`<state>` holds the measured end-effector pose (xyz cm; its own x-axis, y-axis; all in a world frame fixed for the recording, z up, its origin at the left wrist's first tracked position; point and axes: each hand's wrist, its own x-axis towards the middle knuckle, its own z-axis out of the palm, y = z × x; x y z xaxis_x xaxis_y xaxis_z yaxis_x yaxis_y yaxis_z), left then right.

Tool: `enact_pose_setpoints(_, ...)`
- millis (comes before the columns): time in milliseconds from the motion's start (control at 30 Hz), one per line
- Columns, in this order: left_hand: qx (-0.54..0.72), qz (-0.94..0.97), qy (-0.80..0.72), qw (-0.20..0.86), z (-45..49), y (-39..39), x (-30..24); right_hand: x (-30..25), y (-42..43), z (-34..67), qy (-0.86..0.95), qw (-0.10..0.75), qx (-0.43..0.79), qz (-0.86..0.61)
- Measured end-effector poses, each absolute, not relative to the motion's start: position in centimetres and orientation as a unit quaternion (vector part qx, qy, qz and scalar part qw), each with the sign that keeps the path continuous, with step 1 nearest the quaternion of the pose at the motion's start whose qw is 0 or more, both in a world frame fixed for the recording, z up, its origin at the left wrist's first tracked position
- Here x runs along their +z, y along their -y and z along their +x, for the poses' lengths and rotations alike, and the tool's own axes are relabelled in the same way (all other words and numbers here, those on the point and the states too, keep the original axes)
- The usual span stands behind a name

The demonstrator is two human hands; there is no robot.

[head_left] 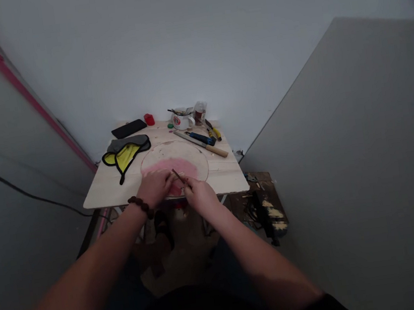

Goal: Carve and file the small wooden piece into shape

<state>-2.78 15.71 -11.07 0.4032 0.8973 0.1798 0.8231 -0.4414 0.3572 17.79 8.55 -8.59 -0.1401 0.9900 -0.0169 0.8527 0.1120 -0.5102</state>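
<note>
My right hand [201, 194] is closed around a thin, dark, file-like tool [178, 175], which slants up and to the left. Close beside it, my left hand [156, 186] has its fingers curled in near the tool's tip. A small pale piece seems to lie between the two hands, too small and dim to name. Both hands are over the near edge of a round board [164, 153] covered in pink dust or stain. A wooden-handled flat tool [217, 150] lies beyond my right hand. A grey and yellow cloth [126, 153] lies crumpled to the left.
The small table [100, 194] stands against a wall. Along its back are a black phone-like slab [129, 128], a red object [149, 119], a white mug [182, 120] of tools and a jar [200, 111]. Blue cutter [201, 138] and yellow-handled pliers [214, 131] lie right. A cluttered stool [269, 203] stands lower right.
</note>
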Motion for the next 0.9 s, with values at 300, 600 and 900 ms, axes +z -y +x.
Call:
enact_pose_setpoints(300,0.179,0.837,-0.506,0.105,-3.0,-15.7,-11.5,-8.7,-10.1,17.2,0.714,0.194,0.237,-0.629)
enact_pose_setpoints(600,0.170,0.838,-0.512,0.086,-2.8,-15.8,-11.6,-9.1,-9.3,17.7,0.710,0.210,0.234,-0.631)
enact_pose_setpoints(900,0.171,0.833,-0.518,0.088,-2.8,-15.7,-11.7,-9.2,-10.2,17.0,0.696,0.213,0.251,-0.639)
